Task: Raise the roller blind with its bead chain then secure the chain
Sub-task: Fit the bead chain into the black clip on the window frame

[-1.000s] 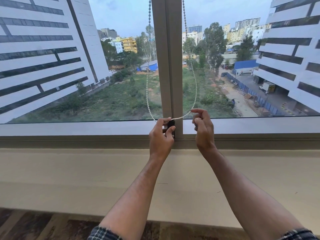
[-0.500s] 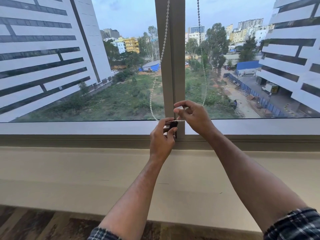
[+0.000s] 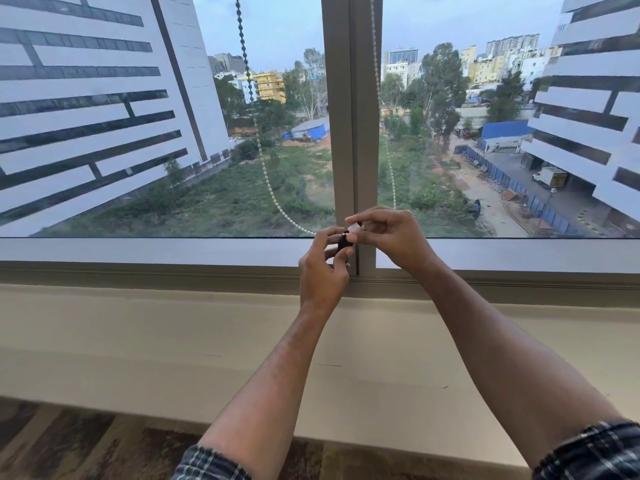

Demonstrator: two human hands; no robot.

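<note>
From the head view we look down our two bare forearms to the foot of a window, where both hands meet at the base of the central mullion [image 3: 351,116]. Our left hand [image 3: 323,268] is curled with its fingertips pinched around a small dark clip [image 3: 344,241] that sits against the mullion just above the lower window frame [image 3: 156,251]. Our right hand [image 3: 391,233] is just beside it, a little higher, thumb and forefinger closed on a small pale piece [image 3: 354,229] that nearly touches the top of the dark clip; whether the two parts are joined we cannot tell. The two hands are close together, fingertips almost touching.

The bead chain [image 3: 258,133] hangs as a loop on both sides of the mullion. Its left run drops from the top edge of the view, dark against the sky, then pale as it curves down and rightward across the glass to reach our left fingers. Its right run [image 3: 388,157] hangs close to the mullion's right edge and disappears behind our right hand. The blind itself is out of view above.

Below the frame lies a pale, bare sill [image 3: 138,341], and beneath that a strip of dark patterned floor [image 3: 69,441]. Checked sleeve cuffs [image 3: 588,452] show at the bottom edge
</note>
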